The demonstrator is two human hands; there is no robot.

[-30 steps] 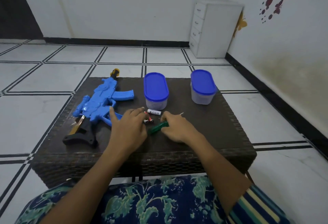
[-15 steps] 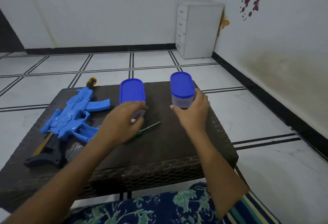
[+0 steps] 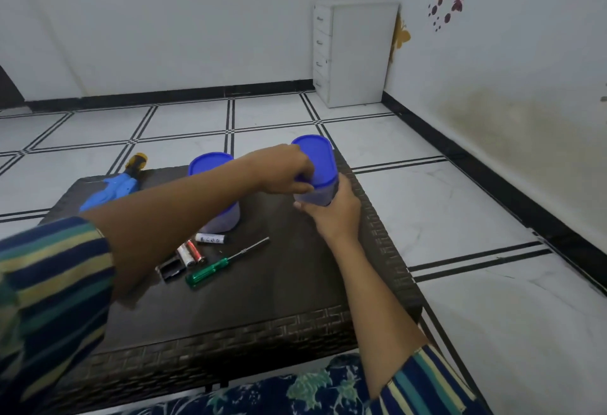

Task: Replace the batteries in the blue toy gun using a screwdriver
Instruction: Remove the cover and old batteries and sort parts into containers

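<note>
The blue toy gun [image 3: 113, 189] lies at the table's far left, mostly hidden behind my left arm. A green-handled screwdriver [image 3: 216, 267] rests mid-table. Beside it lie a white battery [image 3: 210, 238], two red-and-white batteries [image 3: 190, 254] and a small black cover piece [image 3: 170, 268]. My right hand [image 3: 331, 214] wraps the side of the right blue-lidded container [image 3: 320, 165]. My left hand [image 3: 285, 173] reaches across and grips the edge of that container's lid.
A second blue-lidded container [image 3: 216, 191] stands mid-table, partly behind my left arm. The dark woven table [image 3: 256, 309] sits on a white tiled floor. A white drawer cabinet [image 3: 356, 53] stands in the far corner.
My left hand left the middle of the table and crossed to the right container's lid. My right hand closed around that container's body. The view swung right.
</note>
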